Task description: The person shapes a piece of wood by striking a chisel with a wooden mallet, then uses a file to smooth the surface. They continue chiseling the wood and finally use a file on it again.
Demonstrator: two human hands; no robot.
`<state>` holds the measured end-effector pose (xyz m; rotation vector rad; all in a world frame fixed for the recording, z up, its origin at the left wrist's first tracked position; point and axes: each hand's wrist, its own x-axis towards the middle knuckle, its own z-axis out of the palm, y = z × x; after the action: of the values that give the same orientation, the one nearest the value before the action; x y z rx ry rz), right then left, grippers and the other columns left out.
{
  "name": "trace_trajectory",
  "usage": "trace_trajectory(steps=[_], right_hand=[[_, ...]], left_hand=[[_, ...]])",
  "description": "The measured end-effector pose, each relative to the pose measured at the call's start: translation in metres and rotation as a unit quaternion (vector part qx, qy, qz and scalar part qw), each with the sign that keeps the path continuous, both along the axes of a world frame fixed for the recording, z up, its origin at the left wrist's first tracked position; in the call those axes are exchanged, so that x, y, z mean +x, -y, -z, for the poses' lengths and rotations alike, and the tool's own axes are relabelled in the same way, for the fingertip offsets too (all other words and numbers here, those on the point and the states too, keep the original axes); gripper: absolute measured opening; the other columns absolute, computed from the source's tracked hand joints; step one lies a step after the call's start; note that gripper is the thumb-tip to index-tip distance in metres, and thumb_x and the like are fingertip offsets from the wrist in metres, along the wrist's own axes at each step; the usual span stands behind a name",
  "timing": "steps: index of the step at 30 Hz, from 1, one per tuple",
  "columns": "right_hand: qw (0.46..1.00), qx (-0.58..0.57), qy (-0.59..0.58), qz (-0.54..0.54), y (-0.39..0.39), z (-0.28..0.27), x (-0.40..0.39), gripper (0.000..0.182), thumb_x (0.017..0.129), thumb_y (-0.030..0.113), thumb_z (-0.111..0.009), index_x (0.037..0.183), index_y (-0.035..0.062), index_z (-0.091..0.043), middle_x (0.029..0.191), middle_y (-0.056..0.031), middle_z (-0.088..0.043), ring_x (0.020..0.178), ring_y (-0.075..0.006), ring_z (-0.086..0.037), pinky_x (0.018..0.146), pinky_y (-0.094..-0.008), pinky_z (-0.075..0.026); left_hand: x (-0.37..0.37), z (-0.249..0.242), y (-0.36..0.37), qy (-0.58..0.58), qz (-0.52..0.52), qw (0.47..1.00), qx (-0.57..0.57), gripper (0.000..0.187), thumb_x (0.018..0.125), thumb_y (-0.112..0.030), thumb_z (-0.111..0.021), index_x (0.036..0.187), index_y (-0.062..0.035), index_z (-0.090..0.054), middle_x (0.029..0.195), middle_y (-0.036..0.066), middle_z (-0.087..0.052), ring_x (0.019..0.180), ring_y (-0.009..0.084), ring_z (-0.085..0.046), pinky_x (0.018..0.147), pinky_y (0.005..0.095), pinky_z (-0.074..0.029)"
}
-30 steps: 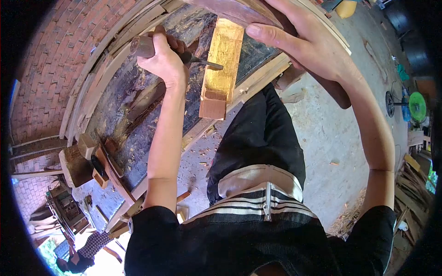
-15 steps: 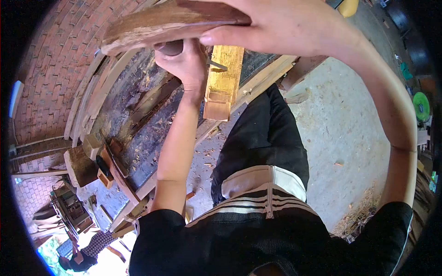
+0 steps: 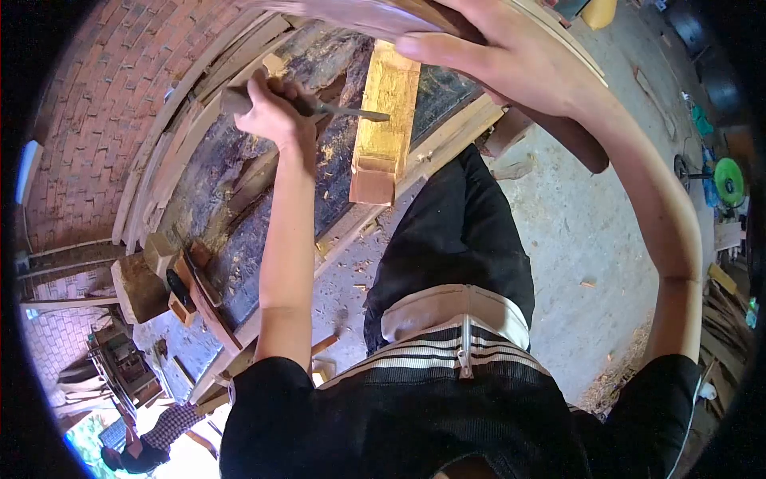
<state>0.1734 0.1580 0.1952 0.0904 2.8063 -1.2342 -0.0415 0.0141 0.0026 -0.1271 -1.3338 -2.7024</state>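
My left hand point(image 3: 278, 110) is closed round the handle of a chisel point(image 3: 351, 112), its blade pointing right. The blade's tip lies over the hollowed face of a yellow wooden block point(image 3: 384, 152), which has a squared, reddish near end. Up at the top edge, my right hand point(image 3: 511, 60) grips a dark wooden mallet point(image 3: 586, 148). The mallet is raised above the block, with one end sticking out behind the wrist. Its broad front part overlaps the block's far end in this view and runs out of the frame.
Beneath the block is a dark, chip-strewn workbench point(image 3: 239, 191) with long planks along its edge. Offcuts and a wooden hand plane point(image 3: 182, 299) lie at its left end. A green fan point(image 3: 728, 182) stands far right. Another person point(image 3: 144, 447) is at the lower left.
My left hand has moved left and tipped the chisel flatter, its blade now nearly level. My right hand and the mallet have shifted to the right, uncovering more of the block.
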Motion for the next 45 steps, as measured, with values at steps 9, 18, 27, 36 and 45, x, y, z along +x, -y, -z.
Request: trace_trajectory(steps=[9,18,27,36,45], right_hand=[[0.994,0.075,-0.050,0.059,-0.009,-0.002,0.040,0.086,0.097,0.055,-0.055,0.152,-0.0047,-0.028,0.144,-0.0313,-0.045,0.132,-0.0394,-0.049,0.108,-0.0443,-0.040],[0.985,0.105,-0.073,0.114,-0.017,0.047,0.032,0.086,0.097,0.057,-0.054,0.152,-0.0047,-0.028,0.146,-0.0326,-0.043,0.135,-0.0400,-0.046,0.110,-0.0446,-0.038],[0.991,0.055,-0.097,0.077,0.002,0.015,0.032,0.085,0.097,0.055,-0.055,0.152,-0.0044,-0.028,0.134,-0.0290,-0.054,0.108,-0.0317,-0.063,0.090,-0.0396,-0.051],[0.962,0.148,-0.228,-0.019,-0.008,0.020,-0.003,0.065,0.100,0.045,-0.055,0.140,-0.0041,-0.041,0.103,-0.0205,-0.064,0.078,-0.0215,-0.066,0.062,-0.0347,-0.053],[0.955,0.274,-0.023,-0.112,0.017,0.001,-0.039,0.037,0.099,0.025,-0.057,0.122,-0.0026,-0.048,0.071,-0.0141,-0.066,0.050,-0.0159,-0.057,0.046,-0.0265,-0.050]], left_hand=[[0.008,-0.014,0.007,0.018,-0.024,0.999,-0.032,0.009,0.089,-0.009,-0.056,0.087,-0.0002,-0.058,0.061,0.004,-0.048,0.048,0.0146,-0.043,0.044,0.0345,-0.041],[0.021,-0.019,-0.006,-0.075,0.037,0.996,-0.042,0.006,0.086,-0.004,-0.059,0.082,0.0002,-0.057,0.057,0.005,-0.048,0.042,0.0146,-0.041,0.039,0.0320,-0.037],[0.039,-0.024,-0.009,-0.147,0.089,0.983,-0.063,0.018,0.086,-0.003,-0.059,0.076,-0.0063,-0.045,0.066,0.008,-0.050,0.048,0.0155,-0.043,0.042,0.0337,-0.038],[0.049,-0.025,-0.016,-0.142,0.128,0.981,-0.032,0.017,0.086,-0.001,-0.065,0.080,-0.0028,-0.049,0.057,0.006,-0.051,0.042,0.0125,-0.046,0.037,0.0292,-0.038],[0.059,-0.030,-0.017,-0.193,0.063,0.979,-0.022,0.014,0.083,-0.001,-0.068,0.088,0.0015,-0.055,0.063,0.006,-0.058,0.044,0.0118,-0.053,0.037,0.0270,-0.041]])
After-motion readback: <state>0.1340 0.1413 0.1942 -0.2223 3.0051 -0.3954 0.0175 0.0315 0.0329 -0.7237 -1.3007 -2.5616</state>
